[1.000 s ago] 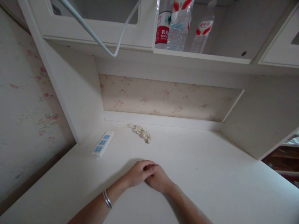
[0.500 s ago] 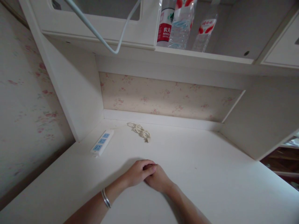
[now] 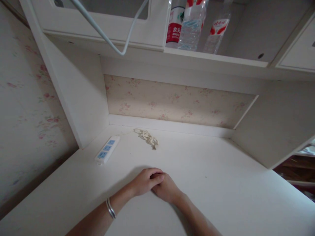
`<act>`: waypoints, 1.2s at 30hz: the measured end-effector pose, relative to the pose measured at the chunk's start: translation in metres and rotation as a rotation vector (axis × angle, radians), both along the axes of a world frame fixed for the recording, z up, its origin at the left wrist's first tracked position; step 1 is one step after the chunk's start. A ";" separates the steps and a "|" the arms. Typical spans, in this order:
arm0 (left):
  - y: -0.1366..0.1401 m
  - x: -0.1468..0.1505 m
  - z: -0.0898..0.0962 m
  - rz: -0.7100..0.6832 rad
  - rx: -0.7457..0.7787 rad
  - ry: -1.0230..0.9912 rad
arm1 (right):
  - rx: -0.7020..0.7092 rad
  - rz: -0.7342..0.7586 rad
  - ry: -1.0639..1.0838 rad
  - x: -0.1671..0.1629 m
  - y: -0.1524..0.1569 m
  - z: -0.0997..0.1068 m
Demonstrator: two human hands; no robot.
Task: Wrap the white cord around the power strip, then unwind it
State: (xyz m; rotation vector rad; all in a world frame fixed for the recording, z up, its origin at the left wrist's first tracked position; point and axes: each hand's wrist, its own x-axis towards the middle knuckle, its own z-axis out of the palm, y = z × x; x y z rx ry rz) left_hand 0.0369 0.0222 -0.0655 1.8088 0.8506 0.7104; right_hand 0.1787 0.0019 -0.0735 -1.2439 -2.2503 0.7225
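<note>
My left hand (image 3: 144, 182) and my right hand (image 3: 166, 188) rest together on the white desktop (image 3: 221, 190), near its middle. The left fingers and thumb are closed around the front of the right hand. Underneath that grip the right fingers are hidden, so their pose does not show. Two silver bangles (image 3: 111, 208) circle my left wrist. Beyond the hands lies a bundled cream cord (image 3: 149, 138). Farther left is a white power strip (image 3: 107, 150) with blue sockets, apart from both hands.
Overhead, a shelf (image 3: 216, 58) holds a red-labelled bottle (image 3: 173, 31), a clear water bottle (image 3: 189, 34) and another clear bottle (image 3: 216, 34). A pale cable (image 3: 108, 41) loops down before the cabinet. Side panels (image 3: 78, 85) bound the desk; flowered wallpaper (image 3: 172, 101) shows behind.
My hands keep the same clasped pose in the same place. The view has shifted only very slightly.
</note>
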 end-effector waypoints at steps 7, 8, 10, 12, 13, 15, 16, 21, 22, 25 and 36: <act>0.000 0.000 0.001 0.000 -0.013 0.009 | 0.009 0.004 0.028 0.000 0.000 0.000; 0.000 0.000 0.000 0.002 -0.010 0.011 | 0.011 0.006 0.031 -0.001 0.000 -0.001; 0.001 0.000 0.000 0.005 -0.004 0.012 | 0.015 0.012 0.032 -0.001 0.000 0.000; 0.001 0.000 -0.001 0.007 0.001 0.010 | 0.016 0.015 0.034 -0.001 0.000 0.000; 0.001 0.000 -0.001 0.007 0.002 0.007 | 0.016 0.017 0.034 -0.001 0.000 0.001; 0.001 0.000 -0.001 0.005 0.003 0.005 | 0.019 0.020 0.032 -0.001 -0.001 0.001; 0.001 0.000 -0.001 0.004 0.002 0.003 | 0.021 0.021 0.031 -0.001 -0.001 0.002; 0.000 0.000 0.001 0.001 -0.002 -0.007 | 0.018 0.011 0.024 0.000 -0.001 0.001; -0.001 0.000 0.002 0.001 0.000 -0.007 | 0.019 0.010 0.024 0.000 0.000 0.000; -0.001 0.000 0.004 -0.003 -0.011 -0.005 | 0.017 0.007 0.025 0.000 0.000 -0.001; 0.000 0.000 0.001 -0.004 -0.016 0.001 | 0.022 0.018 0.040 0.000 -0.001 0.000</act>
